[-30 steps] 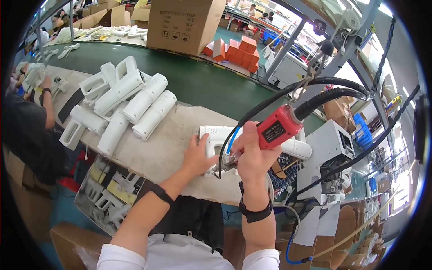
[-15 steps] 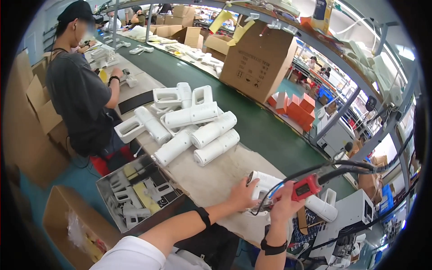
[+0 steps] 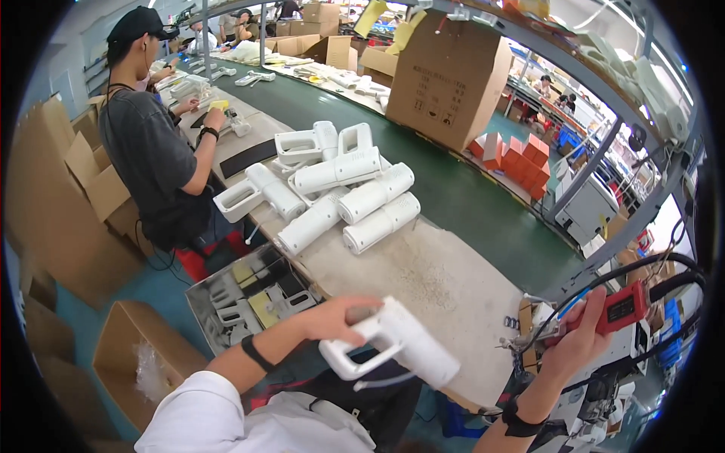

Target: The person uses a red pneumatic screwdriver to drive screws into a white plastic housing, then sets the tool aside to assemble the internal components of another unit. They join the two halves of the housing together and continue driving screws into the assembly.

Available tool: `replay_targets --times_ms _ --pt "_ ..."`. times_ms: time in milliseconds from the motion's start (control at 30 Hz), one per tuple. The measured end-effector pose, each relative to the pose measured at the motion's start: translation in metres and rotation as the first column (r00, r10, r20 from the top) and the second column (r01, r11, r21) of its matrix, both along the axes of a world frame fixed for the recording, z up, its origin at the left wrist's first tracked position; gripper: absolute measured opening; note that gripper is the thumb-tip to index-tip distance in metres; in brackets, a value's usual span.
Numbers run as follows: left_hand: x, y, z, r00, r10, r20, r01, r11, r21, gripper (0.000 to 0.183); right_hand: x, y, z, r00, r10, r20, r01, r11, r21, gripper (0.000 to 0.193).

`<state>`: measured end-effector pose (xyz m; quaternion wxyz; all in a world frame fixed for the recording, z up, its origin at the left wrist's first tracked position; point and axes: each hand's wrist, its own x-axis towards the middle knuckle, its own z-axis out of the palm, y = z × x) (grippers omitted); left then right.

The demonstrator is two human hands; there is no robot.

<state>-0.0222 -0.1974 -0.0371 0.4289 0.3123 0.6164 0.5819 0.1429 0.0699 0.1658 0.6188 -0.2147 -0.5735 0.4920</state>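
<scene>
One white plastic cylinder with loop handle [image 3: 423, 351] is grasped by the left hand [image 3: 336, 320] at the near edge of the beige-topped workbench [image 3: 483, 306]; the right hand [image 3: 583, 336] clenches a red box-shaped tool [image 3: 625, 307] aside, probably for keeping clearance.

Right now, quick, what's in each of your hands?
Left hand: closed, holding a white handled device.
Right hand: closed, holding a red tool.
</scene>
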Motion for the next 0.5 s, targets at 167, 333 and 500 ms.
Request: replay_targets --times_ms 167,333,500 --pt "0.081 0.044 0.004 0.883 -0.447 0.145 0.461 0.884 -0.081 0.080 0.014 0.027 -0.002 0.999 0.033 0.017 -0.033 0.999 -0.006 0.025" --pt "0.156 0.097 -0.030 0.791 -0.526 0.313 0.575 0.814 -0.083 0.069 -0.033 0.024 -0.026 0.983 0.150 0.104 -0.166 0.973 0.159 0.019" --pt "0.266 0.168 -0.052 0.274 -0.285 0.919 0.651 0.758 0.042 0.065 -0.008 0.001 0.002 0.991 0.100 0.087 -0.114 0.979 0.171 0.027"
